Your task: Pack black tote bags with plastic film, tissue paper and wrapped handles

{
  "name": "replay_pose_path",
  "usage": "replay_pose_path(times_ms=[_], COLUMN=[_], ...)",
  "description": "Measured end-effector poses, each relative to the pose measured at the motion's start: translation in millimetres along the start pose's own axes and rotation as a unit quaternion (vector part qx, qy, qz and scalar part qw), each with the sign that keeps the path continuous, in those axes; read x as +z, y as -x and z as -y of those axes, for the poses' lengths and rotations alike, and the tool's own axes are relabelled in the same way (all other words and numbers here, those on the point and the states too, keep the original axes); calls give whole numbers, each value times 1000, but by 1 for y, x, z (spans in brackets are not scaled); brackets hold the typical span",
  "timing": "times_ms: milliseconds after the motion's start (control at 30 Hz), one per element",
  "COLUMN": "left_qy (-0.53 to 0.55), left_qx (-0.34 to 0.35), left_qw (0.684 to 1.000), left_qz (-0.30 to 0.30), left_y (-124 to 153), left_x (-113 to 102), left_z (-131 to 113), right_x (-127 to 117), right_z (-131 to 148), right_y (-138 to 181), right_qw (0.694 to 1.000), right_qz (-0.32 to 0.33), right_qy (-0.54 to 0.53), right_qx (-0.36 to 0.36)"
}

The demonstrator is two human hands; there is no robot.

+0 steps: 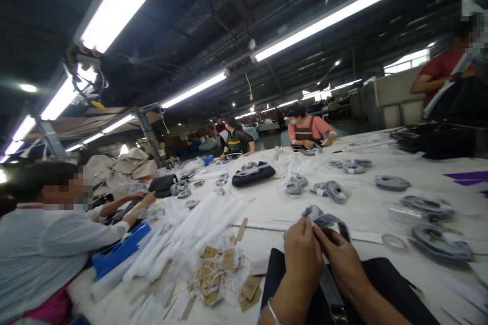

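Observation:
My left hand (303,251), with a silver bangle at the wrist, is closed in a pinch. My right hand (345,261) is closed too, its fingertips meeting those of the left. Between them they grip a dark grey strap (333,221) that seems wrapped in clear film; it loops out beyond the fingers. The exact spot they pinch is hidden. Under both forearms lies a black bag (396,289), with a strap section and a metal buckle (337,313) on it near the bottom edge.
Brown cardboard tags (229,259) with strings lie left of the bag, near white plastic sleeves (190,228) and a blue tray (122,251). Coiled straps (440,244) and a tape roll (394,242) lie right. Farther off is another black bag (253,175). Several co-workers stand around the table.

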State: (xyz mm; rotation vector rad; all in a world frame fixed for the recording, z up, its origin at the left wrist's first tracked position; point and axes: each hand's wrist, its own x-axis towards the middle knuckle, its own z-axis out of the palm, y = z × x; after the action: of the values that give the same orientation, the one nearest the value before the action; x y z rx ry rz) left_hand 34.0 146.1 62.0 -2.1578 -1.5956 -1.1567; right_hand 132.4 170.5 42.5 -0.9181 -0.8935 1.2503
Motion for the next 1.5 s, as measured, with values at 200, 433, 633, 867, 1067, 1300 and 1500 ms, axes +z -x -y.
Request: replay_pose_path(times_ms=[200, 433, 633, 867, 1067, 1300, 1500], left_qy=[13, 210, 318, 418, 446, 416, 402], left_qx=[16, -80, -105, -140, -175, -163, -169], left_qw=[1000, 974, 942, 896, 873, 891, 895], left_qz=[1, -24, 20, 57, 87, 84, 90], left_y=[2, -10, -17, -17, -16, -16, -16], left_x=[4, -14, -19, -11, -5, -7, -6], left_z=[-1, 15, 40, 47, 45, 45, 43], right_x=[-3, 0, 6, 9, -56, -252, -320], right_z=[4, 4, 14, 24, 87, 196, 210], right_y=[1, -1, 2, 8, 36, 114, 161], right_qw=[999, 999, 995, 987, 948, 617, 701], right_qz=[4, 33, 92, 106, 86, -171, -208], right_qy=[35, -5, -35, 99, 284, 714, 682], right_qx=[-19, 1, -13, -70, -115, -284, -6])
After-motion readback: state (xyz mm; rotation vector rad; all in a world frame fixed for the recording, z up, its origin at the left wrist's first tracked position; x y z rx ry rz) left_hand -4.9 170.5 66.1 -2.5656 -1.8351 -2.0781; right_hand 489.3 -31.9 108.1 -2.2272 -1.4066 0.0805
